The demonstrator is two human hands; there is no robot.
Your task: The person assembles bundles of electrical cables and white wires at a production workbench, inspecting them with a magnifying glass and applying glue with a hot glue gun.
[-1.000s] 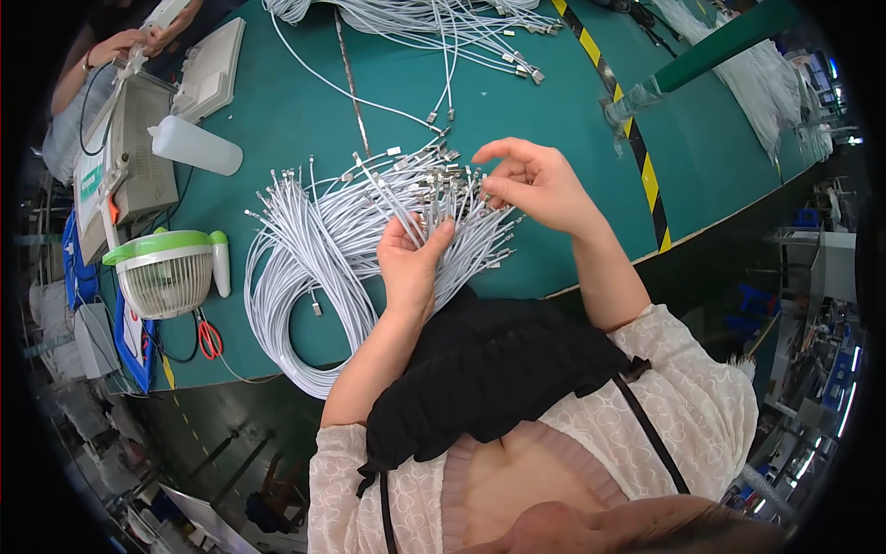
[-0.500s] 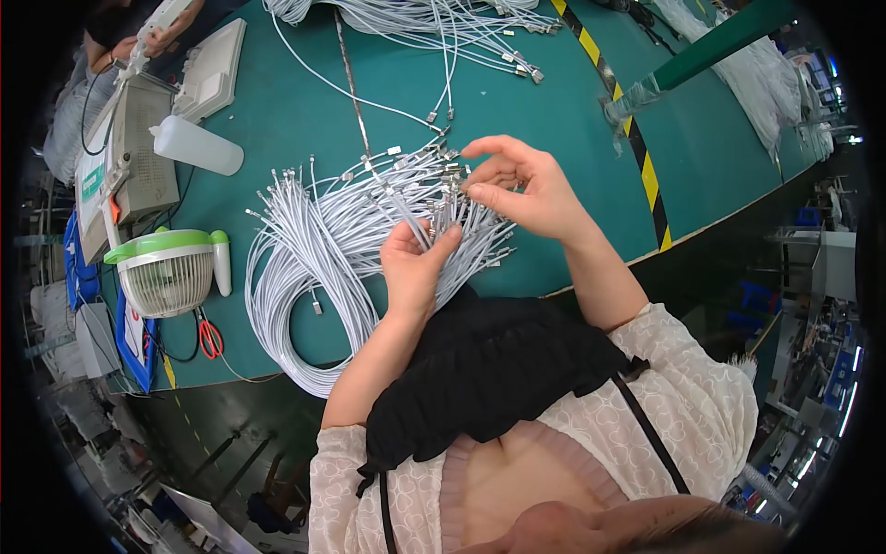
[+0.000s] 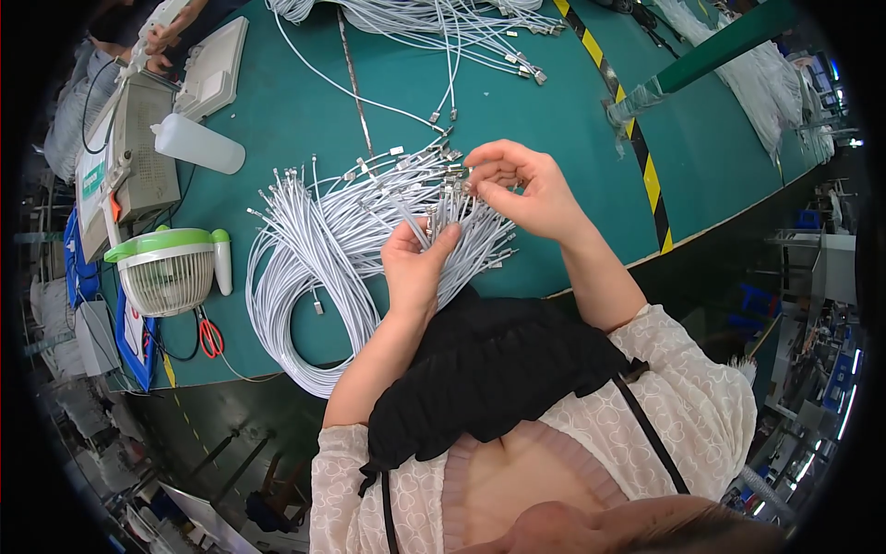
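Observation:
A big pile of white cables [image 3: 346,277] with metal connectors at their ends lies on the green table in front of me. My left hand [image 3: 417,268] is closed around part of the pile, thumb on top, near a cluster of metal connectors [image 3: 452,189]. Just right of that cluster is my right hand [image 3: 521,192], its thumb and fingertips drawn together at one small metal connector [image 3: 468,186]. The curled fingers partly hide that connector. On the pile's left side, cables loop round in a wide coil [image 3: 268,319].
More white cables [image 3: 434,18] lie at the far edge. To the left are a white plastic bottle [image 3: 198,145], a green-lidded fan-like device [image 3: 166,277], red-handled scissors [image 3: 211,339] and a beige instrument [image 3: 148,148]. A green post [image 3: 720,51] rises at right. Another person's hand [image 3: 171,28] shows far left.
My right hand's fingertips have closed in slightly at the connectors. My left hand keeps its hold, and the cable pile has hardly moved.

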